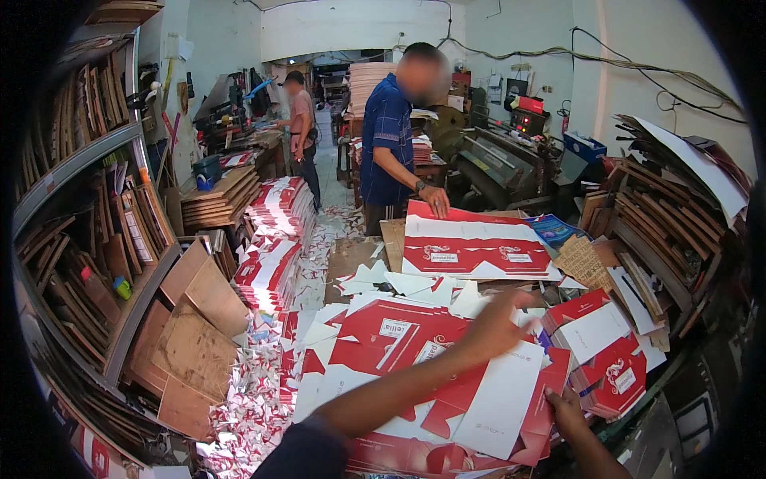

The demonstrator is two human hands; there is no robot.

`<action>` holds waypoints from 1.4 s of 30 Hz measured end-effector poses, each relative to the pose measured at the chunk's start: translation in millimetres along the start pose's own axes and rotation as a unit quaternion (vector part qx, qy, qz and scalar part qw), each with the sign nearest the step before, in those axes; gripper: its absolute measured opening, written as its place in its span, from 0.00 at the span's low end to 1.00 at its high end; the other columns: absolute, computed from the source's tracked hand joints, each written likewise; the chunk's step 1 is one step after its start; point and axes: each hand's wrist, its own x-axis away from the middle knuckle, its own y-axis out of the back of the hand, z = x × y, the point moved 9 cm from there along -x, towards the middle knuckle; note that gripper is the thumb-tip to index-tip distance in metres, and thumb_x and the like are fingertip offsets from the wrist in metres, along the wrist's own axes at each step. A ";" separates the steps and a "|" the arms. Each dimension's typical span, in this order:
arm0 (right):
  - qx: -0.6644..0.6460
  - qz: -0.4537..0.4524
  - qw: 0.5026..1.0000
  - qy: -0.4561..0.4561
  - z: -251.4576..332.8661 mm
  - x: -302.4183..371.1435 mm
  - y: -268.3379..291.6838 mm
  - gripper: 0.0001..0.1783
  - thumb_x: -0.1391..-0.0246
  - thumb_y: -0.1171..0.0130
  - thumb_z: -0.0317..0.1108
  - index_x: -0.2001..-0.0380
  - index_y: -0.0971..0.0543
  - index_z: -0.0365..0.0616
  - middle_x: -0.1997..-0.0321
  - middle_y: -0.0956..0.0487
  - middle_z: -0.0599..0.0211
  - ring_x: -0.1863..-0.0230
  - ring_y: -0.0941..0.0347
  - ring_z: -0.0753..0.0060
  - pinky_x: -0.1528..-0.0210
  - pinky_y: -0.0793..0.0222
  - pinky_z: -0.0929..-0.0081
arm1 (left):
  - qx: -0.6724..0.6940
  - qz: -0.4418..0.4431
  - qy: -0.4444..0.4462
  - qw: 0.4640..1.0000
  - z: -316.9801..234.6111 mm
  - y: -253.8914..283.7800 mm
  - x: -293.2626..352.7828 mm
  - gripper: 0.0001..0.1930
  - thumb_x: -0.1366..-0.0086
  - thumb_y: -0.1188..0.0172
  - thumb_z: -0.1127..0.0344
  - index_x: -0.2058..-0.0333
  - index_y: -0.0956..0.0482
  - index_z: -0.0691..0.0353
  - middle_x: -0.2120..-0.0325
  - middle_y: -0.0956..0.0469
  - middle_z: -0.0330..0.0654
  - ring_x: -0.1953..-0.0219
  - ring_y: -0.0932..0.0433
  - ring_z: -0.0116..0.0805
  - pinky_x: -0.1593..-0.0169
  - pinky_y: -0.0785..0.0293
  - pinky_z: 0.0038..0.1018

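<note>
In front of me lies a broad pile of red and white printed card sheets (375, 331), cut in box-blank outlines. My left hand (499, 326) reaches across it towards the far right, its fingers smeared by motion, so whether they are closed is unclear. By the pile's right edge my right hand (568, 411) grips the border of a printed card sheet (503, 399), thumb on top. Just beyond my hands, on the right, stands a stack of red and white box blanks (594, 335). White paper offcuts (415, 287) lie along the pile's far side.
Across the table a co-worker in a blue shirt (391, 136) rests a hand on another printed stack (479, 239). Cut scraps (247, 415) cover the floor at left, near tall stacks of sheets (271, 263). Shelves of boards (104, 215) line the left; wooden boards (666, 215) stand right.
</note>
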 end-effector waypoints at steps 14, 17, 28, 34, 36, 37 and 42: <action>0.064 -0.040 0.997 -0.021 13.7 33.1 0.6 0.25 0.34 0.43 0.46 0.43 0.26 0.38 0.49 0.21 0.63 0.49 0.26 0.71 0.46 0.30 0.71 | -0.064 0.192 -0.031 0.979 57.2 -154.6 32.7 0.22 0.30 0.43 0.49 0.56 0.26 0.68 0.64 0.23 0.52 0.62 0.24 0.51 0.57 0.33 0.43; -0.057 -0.108 0.992 -0.028 0.7 30.0 11.9 0.17 0.36 0.43 0.40 0.51 0.25 0.38 0.58 0.19 0.63 0.60 0.24 0.74 0.56 0.26 0.72 | -0.044 0.187 -0.037 0.981 54.5 -160.3 31.9 0.22 0.30 0.43 0.50 0.55 0.26 0.68 0.64 0.24 0.50 0.63 0.25 0.50 0.58 0.34 0.42; 0.000 -0.089 0.993 -0.079 23.6 -9.0 41.7 0.14 0.35 0.43 0.41 0.63 0.21 0.39 0.69 0.19 0.67 0.70 0.22 0.74 0.71 0.22 0.74 | -0.049 0.182 -0.041 0.981 60.0 -164.7 27.9 0.20 0.29 0.45 0.50 0.57 0.27 0.65 0.64 0.24 0.48 0.63 0.26 0.47 0.57 0.35 0.42; -0.075 -0.058 0.992 -0.081 25.0 -5.9 46.8 0.16 0.36 0.41 0.42 0.63 0.20 0.37 0.67 0.19 0.65 0.68 0.21 0.73 0.72 0.21 0.75 | -0.033 0.190 0.000 0.981 63.6 -160.5 27.8 0.18 0.29 0.45 0.51 0.59 0.26 0.63 0.66 0.24 0.47 0.63 0.25 0.47 0.57 0.35 0.41; -0.107 -0.049 0.989 -0.093 21.6 -4.0 46.4 0.15 0.37 0.39 0.41 0.63 0.20 0.37 0.66 0.18 0.64 0.68 0.21 0.72 0.72 0.20 0.75 | -0.042 0.196 -0.008 0.980 54.8 -156.9 25.6 0.17 0.29 0.45 0.52 0.60 0.26 0.62 0.67 0.24 0.46 0.63 0.25 0.46 0.58 0.35 0.40; -0.109 -0.049 0.988 -0.094 20.5 -3.5 45.5 0.14 0.37 0.39 0.40 0.63 0.20 0.37 0.66 0.18 0.64 0.68 0.21 0.72 0.72 0.20 0.74 | -0.048 0.199 -0.011 0.979 52.4 -157.2 25.4 0.17 0.29 0.44 0.52 0.60 0.25 0.62 0.68 0.24 0.45 0.64 0.25 0.46 0.58 0.36 0.40; -0.127 -0.044 0.986 -0.102 3.9 -6.1 45.9 0.12 0.38 0.37 0.38 0.62 0.20 0.38 0.64 0.18 0.62 0.67 0.20 0.69 0.71 0.19 0.72 | -0.031 0.151 -0.056 0.987 49.1 -155.0 26.2 0.16 0.29 0.43 0.53 0.60 0.25 0.63 0.68 0.24 0.45 0.67 0.26 0.45 0.60 0.36 0.39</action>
